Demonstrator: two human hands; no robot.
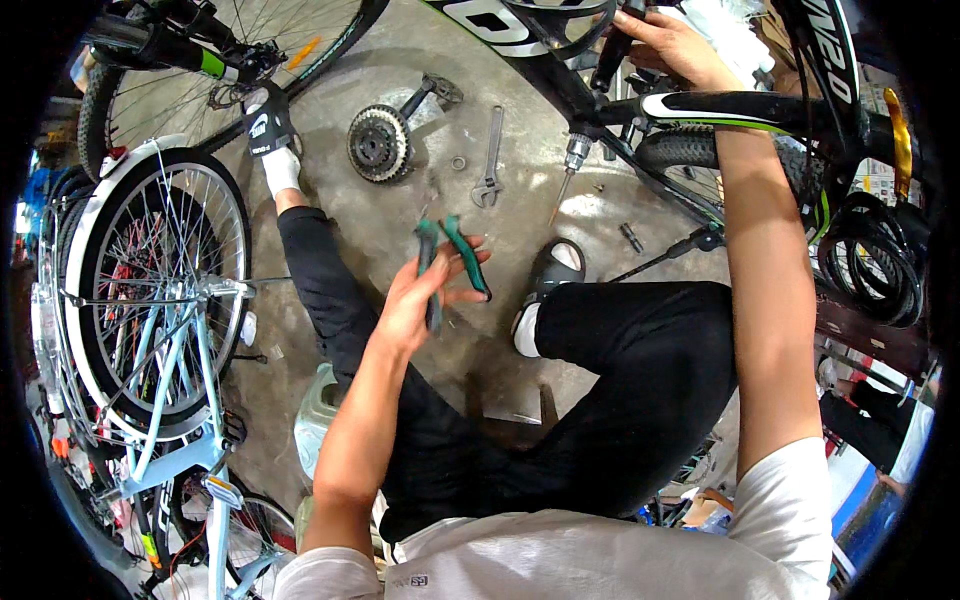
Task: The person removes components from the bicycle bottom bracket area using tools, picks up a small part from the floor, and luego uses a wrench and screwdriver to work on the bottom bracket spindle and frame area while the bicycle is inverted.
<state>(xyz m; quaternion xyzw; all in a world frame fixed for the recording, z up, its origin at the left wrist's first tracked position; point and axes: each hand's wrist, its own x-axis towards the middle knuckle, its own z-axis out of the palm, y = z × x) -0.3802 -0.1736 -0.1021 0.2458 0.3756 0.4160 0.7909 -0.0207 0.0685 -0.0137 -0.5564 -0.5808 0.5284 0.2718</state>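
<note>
My left hand [405, 305] is closed around green-handled pliers [466, 258], held over the floor in front of me with the handles spread; their jaws are blurred. My right arm reaches up to the black-and-white bicycle [530, 50], and my right hand [680, 50] has its fingers round a short black bar [612, 55] beside the frame. What that bar belongs to cannot be made out. Beyond the pliers, a crankset [380, 143] with toothed chainrings lies on the concrete. To its right are an adjustable wrench [490, 165] and a small metal ring [457, 162].
A chrome tool with a thin shaft [575, 155] stands below the frame, near a small dark metal cylinder [630, 238]. A light-blue bicycle [170, 330] lines the left side; another bicycle wheel [130, 100] is at the upper left. Coiled black cable [880, 260] hangs at the right.
</note>
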